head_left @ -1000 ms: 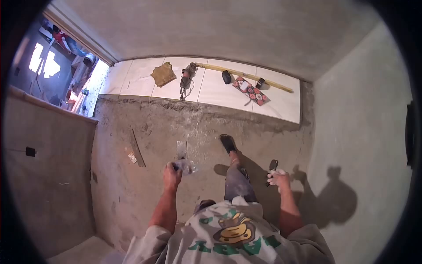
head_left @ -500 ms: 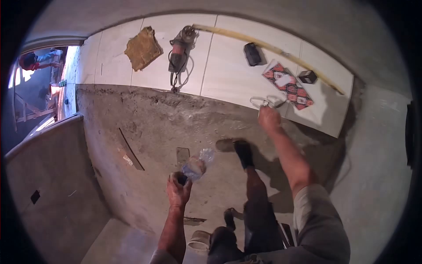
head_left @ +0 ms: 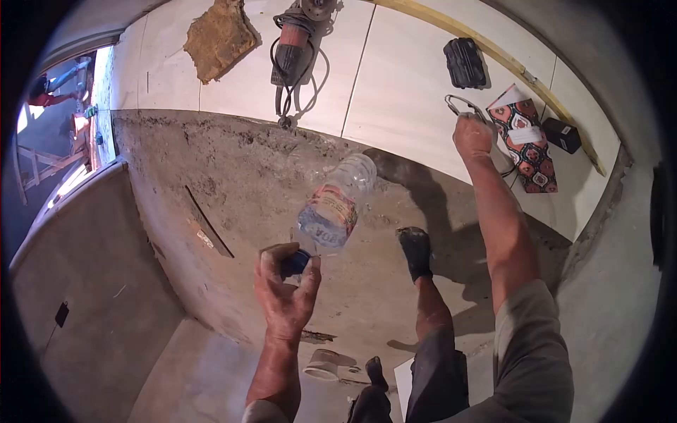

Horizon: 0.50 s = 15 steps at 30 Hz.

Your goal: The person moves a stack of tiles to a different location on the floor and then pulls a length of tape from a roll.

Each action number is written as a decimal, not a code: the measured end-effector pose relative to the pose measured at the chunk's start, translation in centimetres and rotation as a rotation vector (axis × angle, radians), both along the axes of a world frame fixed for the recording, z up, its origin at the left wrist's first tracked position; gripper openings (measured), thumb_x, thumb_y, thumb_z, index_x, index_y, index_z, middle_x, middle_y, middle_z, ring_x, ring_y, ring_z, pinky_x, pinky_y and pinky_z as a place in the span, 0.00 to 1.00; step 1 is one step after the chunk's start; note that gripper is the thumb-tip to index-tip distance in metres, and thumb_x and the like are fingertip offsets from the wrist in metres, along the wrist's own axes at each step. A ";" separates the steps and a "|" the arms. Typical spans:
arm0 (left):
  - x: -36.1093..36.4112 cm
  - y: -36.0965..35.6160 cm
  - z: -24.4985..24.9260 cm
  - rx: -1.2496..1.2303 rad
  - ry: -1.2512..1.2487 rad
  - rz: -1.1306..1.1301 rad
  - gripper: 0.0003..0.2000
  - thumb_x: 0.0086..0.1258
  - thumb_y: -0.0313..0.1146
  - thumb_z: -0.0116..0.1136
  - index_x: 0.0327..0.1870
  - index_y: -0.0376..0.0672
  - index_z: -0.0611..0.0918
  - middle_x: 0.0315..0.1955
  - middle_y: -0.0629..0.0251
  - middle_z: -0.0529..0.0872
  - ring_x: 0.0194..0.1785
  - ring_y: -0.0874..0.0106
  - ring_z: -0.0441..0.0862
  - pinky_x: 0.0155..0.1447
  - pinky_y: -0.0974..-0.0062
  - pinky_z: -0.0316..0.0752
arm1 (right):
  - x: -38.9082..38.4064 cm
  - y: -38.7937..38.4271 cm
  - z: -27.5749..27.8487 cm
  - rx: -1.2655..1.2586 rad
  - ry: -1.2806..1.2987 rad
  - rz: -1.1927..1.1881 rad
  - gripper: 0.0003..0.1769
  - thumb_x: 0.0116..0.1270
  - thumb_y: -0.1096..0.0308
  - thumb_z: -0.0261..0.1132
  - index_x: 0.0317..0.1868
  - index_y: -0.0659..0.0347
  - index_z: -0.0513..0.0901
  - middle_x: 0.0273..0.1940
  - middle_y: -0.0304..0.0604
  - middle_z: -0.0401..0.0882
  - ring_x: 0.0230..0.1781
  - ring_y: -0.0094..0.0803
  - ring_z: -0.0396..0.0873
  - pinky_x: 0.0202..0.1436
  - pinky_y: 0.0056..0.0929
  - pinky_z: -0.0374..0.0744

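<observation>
**Firm pinch on one side, light grip on the other**

Your left hand (head_left: 284,299) has its fingers pinched on the blue cap (head_left: 295,263), with the bottle (head_left: 333,208) slanting away over the floor (head_left: 240,162). Your right hand (head_left: 472,137) is closed, apparently on a thin loop (head_left: 458,97) at the tiles (head_left: 402,84), just beside a patterned sheet (head_left: 537,166). So small a hold could let the bottle twist, so pinch firmly and centrally. Grip the loop lightly; it may bend.

We wear a loose, grey-brown short sleeve (head_left: 532,352) at lower right, dark grey shorts (head_left: 441,377) at bottom centre, and a black shoe (head_left: 415,252) right of centre.
</observation>
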State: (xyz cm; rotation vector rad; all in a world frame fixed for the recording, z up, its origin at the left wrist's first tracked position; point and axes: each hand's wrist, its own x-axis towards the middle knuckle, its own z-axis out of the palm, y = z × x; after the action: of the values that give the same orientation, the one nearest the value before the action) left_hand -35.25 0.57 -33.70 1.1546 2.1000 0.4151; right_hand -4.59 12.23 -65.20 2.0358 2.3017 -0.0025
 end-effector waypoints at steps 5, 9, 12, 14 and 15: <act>0.2 5.8 0.6 0.126 0.084 -0.170 0.15 0.51 0.30 0.65 0.38 0.36 0.76 0.32 0.62 0.75 0.32 0.72 0.76 0.38 0.76 0.73 | -0.7 -0.9 0.7 -0.096 0.100 -0.103 0.07 0.53 0.72 0.54 0.30 0.60 0.78 0.29 0.45 0.79 0.26 0.38 0.80 0.28 0.34 0.78; 2.8 11.8 0.6 0.175 0.199 -0.296 0.15 0.52 0.32 0.64 0.39 0.37 0.76 0.32 0.60 0.76 0.33 0.68 0.78 0.40 0.73 0.74 | -2.1 -2.7 4.3 -0.153 0.104 -0.193 0.09 0.52 0.72 0.56 0.35 0.62 0.77 0.32 0.49 0.78 0.32 0.40 0.80 0.36 0.34 0.78; 4.9 15.6 -0.4 0.163 0.103 -0.288 0.16 0.52 0.34 0.64 0.39 0.36 0.78 0.32 0.58 0.78 0.35 0.68 0.79 0.42 0.74 0.73 | -1.8 -6.0 8.0 -0.416 0.241 -0.163 0.12 0.52 0.70 0.57 0.39 0.62 0.76 0.33 0.51 0.78 0.32 0.44 0.79 0.36 0.38 0.78; 5.7 17.3 -1.5 0.222 0.099 -0.335 0.16 0.52 0.35 0.64 0.39 0.35 0.78 0.32 0.57 0.78 0.36 0.67 0.79 0.42 0.72 0.73 | -1.2 -10.2 8.8 -0.414 0.295 -0.186 0.12 0.53 0.68 0.58 0.38 0.61 0.76 0.33 0.51 0.77 0.32 0.46 0.78 0.37 0.41 0.77; 6.3 18.1 -1.9 0.274 0.103 -0.377 0.17 0.52 0.35 0.64 0.40 0.35 0.78 0.33 0.56 0.79 0.37 0.66 0.79 0.43 0.71 0.73 | -0.6 -12.6 9.1 -0.356 0.347 -0.212 0.11 0.54 0.67 0.58 0.37 0.61 0.76 0.34 0.51 0.77 0.33 0.47 0.78 0.37 0.42 0.77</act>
State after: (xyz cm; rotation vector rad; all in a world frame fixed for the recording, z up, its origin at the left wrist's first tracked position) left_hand -28.94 18.68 -35.61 1.7253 1.8896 0.4805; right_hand -5.16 -0.39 -56.12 2.2023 2.0391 -0.7729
